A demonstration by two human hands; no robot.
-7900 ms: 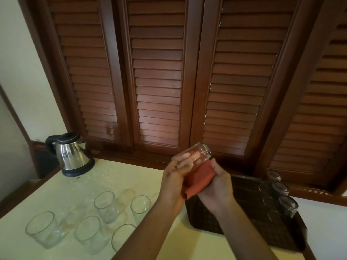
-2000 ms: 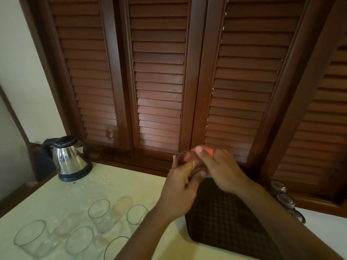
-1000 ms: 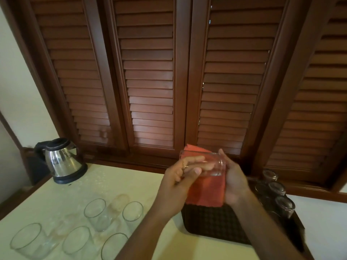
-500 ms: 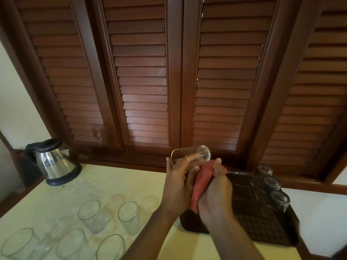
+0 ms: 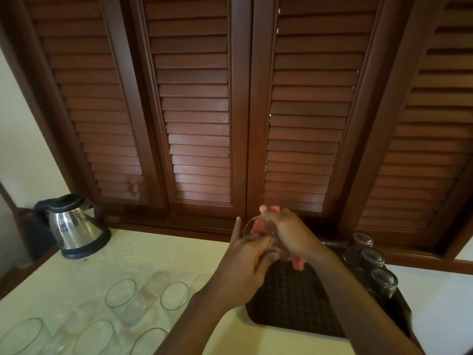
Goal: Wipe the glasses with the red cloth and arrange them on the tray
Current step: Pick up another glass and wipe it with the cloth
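Clear glass (image 5: 259,230) sits raised above the tray's (image 5: 294,303) near-left corner, our left hand (image 5: 245,267) curled round it. Our right hand (image 5: 289,233) pinches the red cloth (image 5: 298,262), part stuffed inside its mouth. We read no writing anywhere. Upturned glasses (image 5: 376,265) line the tray's far edge; unwiped glasses (image 5: 122,298) stand on the pale table (image 5: 158,254).

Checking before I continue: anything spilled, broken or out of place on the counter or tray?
Nothing stands out. The unwiped glasses stand upright on the counter, the finished ones sit in a row along the tray edge, and no breakage is visible.
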